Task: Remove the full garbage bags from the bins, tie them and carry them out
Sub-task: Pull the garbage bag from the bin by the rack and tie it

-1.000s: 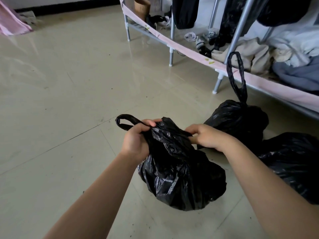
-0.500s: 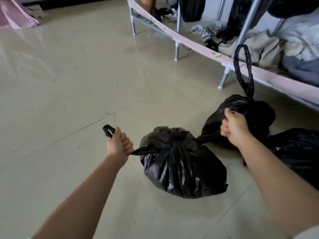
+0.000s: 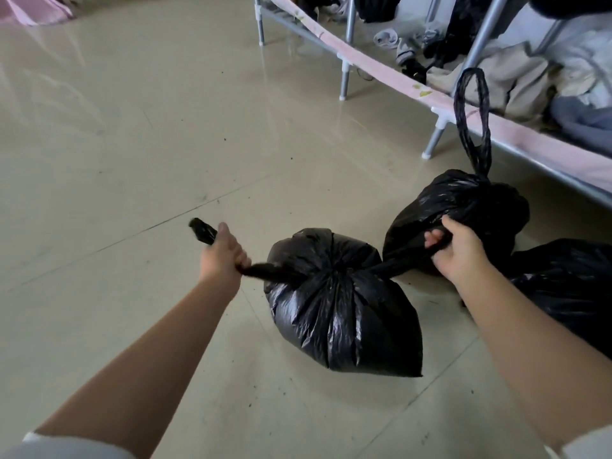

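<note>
A full black garbage bag [image 3: 344, 313] lies on the tiled floor in front of me, its top gathered into a knot. My left hand [image 3: 221, 256] is closed on the bag's left handle strip and holds it stretched out to the left. On the other side my right hand [image 3: 458, 253] grips the right handle strip, stretched to the right. Behind my right hand stands a second black bag [image 3: 463, 207], tied, with its handle loop [image 3: 472, 117] sticking straight up. A third black bag [image 3: 569, 286] lies at the right edge, partly hidden by my right forearm.
A metal-framed bed [image 3: 437, 127] with a pink edge runs along the upper right, with clothes and shoes piled under and on it. Its legs stand close behind the bags. Glossy beige floor tiles [image 3: 132, 144] spread to the left. Pink fabric [image 3: 36, 8] shows at the top left corner.
My hands went from bunching the bag's top together to pulling the two handle strips apart sideways. The knot has drawn tight on top of the bag.
</note>
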Available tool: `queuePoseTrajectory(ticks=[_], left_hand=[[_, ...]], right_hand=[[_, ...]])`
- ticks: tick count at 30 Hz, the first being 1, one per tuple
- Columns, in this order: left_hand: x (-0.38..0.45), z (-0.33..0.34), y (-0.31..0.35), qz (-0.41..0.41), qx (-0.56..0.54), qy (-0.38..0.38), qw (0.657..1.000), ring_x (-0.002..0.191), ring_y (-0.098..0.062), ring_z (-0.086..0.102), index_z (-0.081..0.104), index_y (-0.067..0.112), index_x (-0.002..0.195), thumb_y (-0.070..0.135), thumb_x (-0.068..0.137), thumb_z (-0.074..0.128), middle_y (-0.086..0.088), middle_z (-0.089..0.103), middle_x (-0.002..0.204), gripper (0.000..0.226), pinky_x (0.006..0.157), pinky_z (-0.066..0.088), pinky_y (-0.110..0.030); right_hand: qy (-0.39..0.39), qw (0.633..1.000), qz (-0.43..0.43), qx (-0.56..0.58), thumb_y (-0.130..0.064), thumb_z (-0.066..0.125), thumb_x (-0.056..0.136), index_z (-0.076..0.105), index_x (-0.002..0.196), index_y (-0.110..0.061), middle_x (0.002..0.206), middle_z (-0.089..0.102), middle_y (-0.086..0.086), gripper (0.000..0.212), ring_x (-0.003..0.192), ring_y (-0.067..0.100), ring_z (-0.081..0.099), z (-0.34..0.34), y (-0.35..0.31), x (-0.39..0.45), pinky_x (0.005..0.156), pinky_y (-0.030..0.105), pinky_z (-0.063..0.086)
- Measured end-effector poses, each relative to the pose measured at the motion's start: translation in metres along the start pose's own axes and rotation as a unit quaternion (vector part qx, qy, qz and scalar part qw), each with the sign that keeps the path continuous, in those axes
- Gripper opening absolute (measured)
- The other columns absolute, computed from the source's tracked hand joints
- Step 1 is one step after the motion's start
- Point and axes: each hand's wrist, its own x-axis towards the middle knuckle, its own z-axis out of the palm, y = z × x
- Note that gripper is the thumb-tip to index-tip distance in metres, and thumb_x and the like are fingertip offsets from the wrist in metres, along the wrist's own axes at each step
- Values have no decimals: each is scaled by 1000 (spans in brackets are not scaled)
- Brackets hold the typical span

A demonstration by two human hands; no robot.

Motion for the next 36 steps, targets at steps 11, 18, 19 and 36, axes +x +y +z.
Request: queuePoseTrajectory(ticks=[11,18,19,36], left_hand=[[-29,42,-31,-126,-100,-9,987,65,-18,53,52,7,72,23,99,38,-6,60,61,34,74,48,-29],[-16,45,-1,-110,-181,-80,974,18,-8,17,22,17,46,21,101,27,8,18,24,55,36,30,-15],[-16,45,-3,-104,-157,-80,979,18,-7,16,21,18,47,21,100,27,8,18,24,54,32,28,-12],[-49,36,15,-52,86,-484,869,60,-14,70,56,14,62,35,95,27,-4,70,57,49,55,54,-19]], right_hand=[[-99,993,59,-25,-33,28,100,43,65,-10,41,44,5,44,37,19,45,53,33,-31,52,28,39],[-103,988,61,-94,-51,18,96,25,51,-16,20,18,-7,57,16,9,11,69,15,-33,34,4,11],[-97,988,58,-103,-51,18,96,25,51,-16,20,18,-7,57,15,9,11,70,13,-33,34,3,11],[-198,962,83,-167,-14,30,96,43,65,-5,54,29,4,34,35,10,31,56,43,-47,31,12,21]])
